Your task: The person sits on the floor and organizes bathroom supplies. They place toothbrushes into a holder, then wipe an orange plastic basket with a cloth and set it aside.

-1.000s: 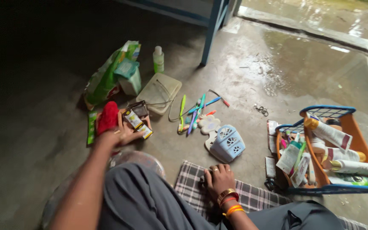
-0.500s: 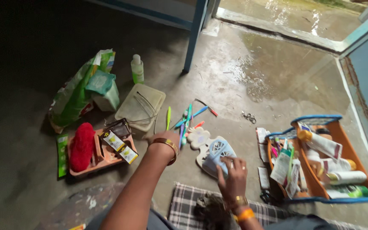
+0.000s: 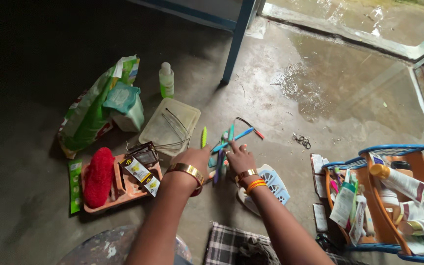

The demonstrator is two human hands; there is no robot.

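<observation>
— What do we have under our hands?
— Our left hand (image 3: pixel 197 158) and right hand (image 3: pixel 239 157) rest on the toothbrushes (image 3: pixel 224 140) scattered on the floor (image 3: pixel 320 88).
— And around us?
— A pale box (image 3: pixel 170 125) just beyond, a red tray (image 3: pixel 123 189) on the left, an orange rack (image 3: pixel 418 191) of tubes on the right.

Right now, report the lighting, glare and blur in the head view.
Head view: daylight enters from the upper right, putting glare on the wet floor; the upper left falls into near-black shadow. The left hand and right hand, over the toothbrushes, look slightly soft. The orange basket is cut by the right edge.
</observation>
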